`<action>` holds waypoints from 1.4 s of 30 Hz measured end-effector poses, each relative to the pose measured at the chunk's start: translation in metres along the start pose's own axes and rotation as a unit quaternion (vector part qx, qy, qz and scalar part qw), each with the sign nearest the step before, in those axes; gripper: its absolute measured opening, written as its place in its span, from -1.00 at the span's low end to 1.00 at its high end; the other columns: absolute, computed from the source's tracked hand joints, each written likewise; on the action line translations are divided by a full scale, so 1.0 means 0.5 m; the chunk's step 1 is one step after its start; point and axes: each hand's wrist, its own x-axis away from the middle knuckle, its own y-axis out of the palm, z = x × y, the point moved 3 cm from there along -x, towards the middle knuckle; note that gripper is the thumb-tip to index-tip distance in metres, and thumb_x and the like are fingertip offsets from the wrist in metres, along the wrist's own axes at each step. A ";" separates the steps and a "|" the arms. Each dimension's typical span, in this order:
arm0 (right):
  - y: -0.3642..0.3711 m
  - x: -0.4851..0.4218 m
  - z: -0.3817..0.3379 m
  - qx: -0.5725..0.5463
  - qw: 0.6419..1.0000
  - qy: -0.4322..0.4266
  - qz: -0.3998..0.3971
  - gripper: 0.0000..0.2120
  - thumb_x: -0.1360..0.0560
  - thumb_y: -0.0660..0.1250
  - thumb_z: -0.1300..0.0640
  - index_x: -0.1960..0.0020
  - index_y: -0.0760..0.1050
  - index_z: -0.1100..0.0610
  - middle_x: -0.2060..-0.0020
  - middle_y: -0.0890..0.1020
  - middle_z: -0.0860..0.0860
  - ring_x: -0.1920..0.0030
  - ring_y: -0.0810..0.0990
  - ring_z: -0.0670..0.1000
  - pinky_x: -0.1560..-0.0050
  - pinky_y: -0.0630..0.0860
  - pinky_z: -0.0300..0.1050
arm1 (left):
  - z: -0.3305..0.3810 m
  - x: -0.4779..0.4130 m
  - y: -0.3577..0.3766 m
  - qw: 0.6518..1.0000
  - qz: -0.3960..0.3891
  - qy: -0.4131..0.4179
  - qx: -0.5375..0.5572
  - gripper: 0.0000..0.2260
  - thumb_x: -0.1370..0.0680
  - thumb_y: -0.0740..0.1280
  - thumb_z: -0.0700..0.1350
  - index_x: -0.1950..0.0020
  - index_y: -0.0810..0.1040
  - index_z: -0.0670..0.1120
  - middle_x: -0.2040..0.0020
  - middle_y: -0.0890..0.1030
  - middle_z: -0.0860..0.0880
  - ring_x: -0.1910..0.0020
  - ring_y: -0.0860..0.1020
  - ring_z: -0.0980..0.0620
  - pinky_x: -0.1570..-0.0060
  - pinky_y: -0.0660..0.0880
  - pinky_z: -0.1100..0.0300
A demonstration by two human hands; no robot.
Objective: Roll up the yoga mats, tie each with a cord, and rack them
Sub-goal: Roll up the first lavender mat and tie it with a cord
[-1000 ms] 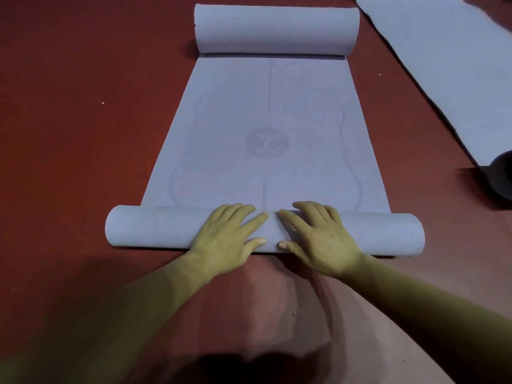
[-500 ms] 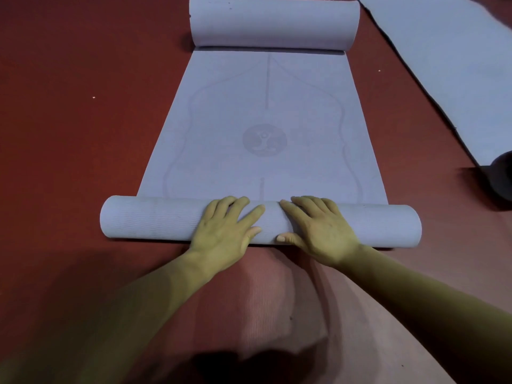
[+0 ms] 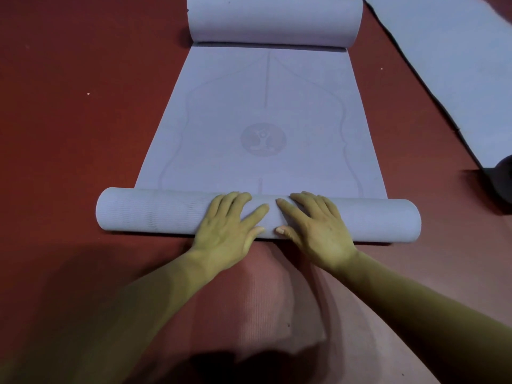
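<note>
A pale lilac yoga mat (image 3: 263, 106) lies on the red floor, running away from me, with a round emblem printed near its middle. Its near end is wound into a roll (image 3: 155, 212) that lies crosswise in front of me. My left hand (image 3: 230, 225) and my right hand (image 3: 315, 225) press flat on top of the roll's middle, side by side, fingers straight and spread, thumbs on the near side. The mat's far end is curled into a second roll (image 3: 274, 20) at the top of the view. No cord shows.
A second lilac mat (image 3: 454, 67) lies flat at the upper right, slanting toward me. A dark rounded object (image 3: 502, 178) sits at the right edge by that mat's near corner. Red floor (image 3: 83, 120) stretches to the left; my shadow covers the near floor.
The near roll has moved forward along the mat under both palms, covering more of the printed outline; the flat stretch between the two rolls is shorter. My hands stay flat on it.
</note>
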 end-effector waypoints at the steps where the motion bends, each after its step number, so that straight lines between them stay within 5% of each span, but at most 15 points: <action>1: 0.001 0.001 -0.002 0.001 1.000 0.013 0.004 -0.47 -0.60 0.20 -0.24 -0.40 0.51 0.08 -0.29 0.55 0.14 -0.33 0.51 0.23 -0.34 0.37 0.19 | -0.004 -0.007 0.001 1.000 -0.003 -0.005 0.004 -0.61 -0.62 0.19 0.10 -0.39 0.53 -0.01 -0.28 0.53 -0.19 -0.23 0.52 -0.24 -0.28 0.43 -0.19; 19: 0.007 -0.034 0.037 -0.005 0.998 0.063 0.018 -0.43 -0.58 0.24 -0.30 -0.43 0.48 0.05 -0.33 0.51 0.08 -0.37 0.46 0.13 -0.43 0.23 0.16 | -0.027 -0.077 0.015 0.999 -0.008 -0.018 0.038 -0.61 -0.62 0.18 0.12 -0.36 0.56 -0.01 -0.27 0.54 -0.18 -0.20 0.52 -0.22 -0.24 0.42 -0.12; 30: 0.020 -0.059 0.065 0.022 0.998 0.034 0.050 -0.45 -0.60 0.27 -0.26 -0.40 0.53 0.11 -0.26 0.58 0.12 -0.27 0.54 0.22 -0.33 0.36 0.17 | -0.004 -0.081 0.032 0.996 0.039 -0.070 0.032 -0.61 -0.60 0.21 0.09 -0.37 0.53 -0.02 -0.31 0.52 -0.21 -0.28 0.47 -0.26 -0.41 0.28 -0.20; 42: 0.038 -0.127 0.097 -0.023 0.996 0.079 0.041 -0.47 -0.55 0.33 -0.30 -0.33 0.59 0.06 -0.22 0.59 0.11 -0.21 0.53 0.21 -0.27 0.35 0.16 | -0.065 -0.199 0.049 0.995 -0.002 -0.089 0.033 -0.62 -0.64 0.17 0.09 -0.31 0.60 -0.07 -0.19 0.59 -0.14 -0.16 0.56 -0.16 -0.33 0.36 -0.13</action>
